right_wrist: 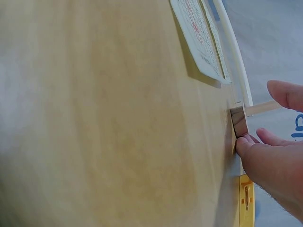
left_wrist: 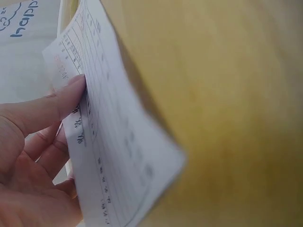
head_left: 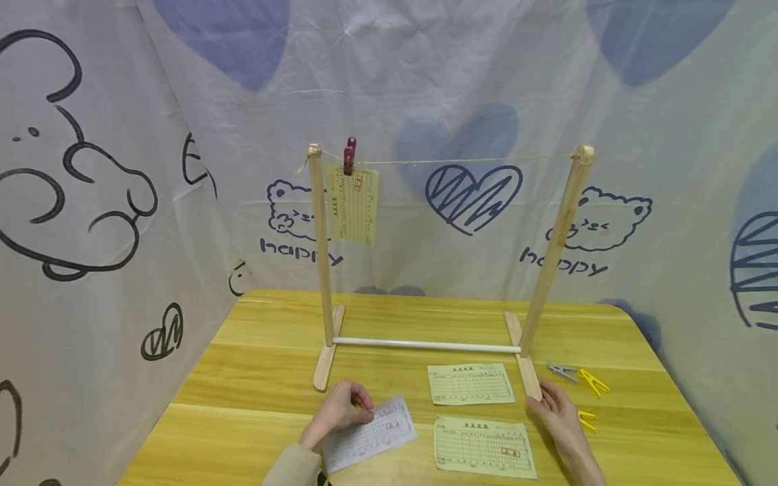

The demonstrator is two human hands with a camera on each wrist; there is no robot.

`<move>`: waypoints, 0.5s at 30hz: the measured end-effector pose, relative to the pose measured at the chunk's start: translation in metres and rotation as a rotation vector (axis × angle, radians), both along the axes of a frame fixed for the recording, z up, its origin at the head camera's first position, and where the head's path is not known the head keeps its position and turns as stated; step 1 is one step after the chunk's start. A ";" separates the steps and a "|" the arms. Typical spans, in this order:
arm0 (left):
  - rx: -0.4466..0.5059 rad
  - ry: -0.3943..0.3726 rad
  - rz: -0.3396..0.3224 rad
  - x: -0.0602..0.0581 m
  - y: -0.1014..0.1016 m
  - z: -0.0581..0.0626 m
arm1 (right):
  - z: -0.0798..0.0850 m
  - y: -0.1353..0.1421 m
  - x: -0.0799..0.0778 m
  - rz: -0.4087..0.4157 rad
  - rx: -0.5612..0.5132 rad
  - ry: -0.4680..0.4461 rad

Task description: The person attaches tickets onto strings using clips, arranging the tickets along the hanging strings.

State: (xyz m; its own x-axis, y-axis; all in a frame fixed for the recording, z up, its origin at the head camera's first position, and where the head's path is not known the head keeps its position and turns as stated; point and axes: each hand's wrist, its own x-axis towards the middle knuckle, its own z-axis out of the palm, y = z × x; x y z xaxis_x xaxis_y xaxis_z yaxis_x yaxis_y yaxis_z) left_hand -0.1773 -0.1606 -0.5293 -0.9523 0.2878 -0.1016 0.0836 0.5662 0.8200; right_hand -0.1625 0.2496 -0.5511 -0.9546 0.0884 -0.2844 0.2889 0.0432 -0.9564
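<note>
Our left hand (head_left: 342, 412) pinches a white rectangular printed paper (head_left: 375, 440); our relaxed right hand (head_left: 562, 422) touches the pale wooden foot (head_left: 528, 375) beside its thumb.

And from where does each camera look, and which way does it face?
Head: worn on the head, facing forward and down at the wooden stand and table; left hand and right hand show.
Left wrist: on the left wrist, facing the white slip; the left hand shows, pinching it.
Right wrist: on the right wrist, facing over the table to the stand's right foot; the right hand shows beside it.
Head and left wrist both show the white slip.
</note>
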 end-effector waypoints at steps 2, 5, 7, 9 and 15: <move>0.001 -0.004 0.002 0.000 0.000 0.001 | 0.000 0.000 0.000 0.001 0.001 -0.002; 0.000 -0.015 0.008 0.001 0.000 0.002 | 0.000 0.000 -0.001 0.001 0.002 -0.005; -0.004 -0.023 0.013 0.001 -0.001 0.002 | 0.000 0.000 -0.001 0.001 0.003 -0.006; -0.005 -0.033 0.016 0.000 -0.001 0.002 | 0.000 0.000 0.000 0.001 0.003 -0.006; 0.007 -0.040 -0.008 -0.003 -0.004 0.004 | 0.001 -0.001 0.001 -0.001 0.005 -0.009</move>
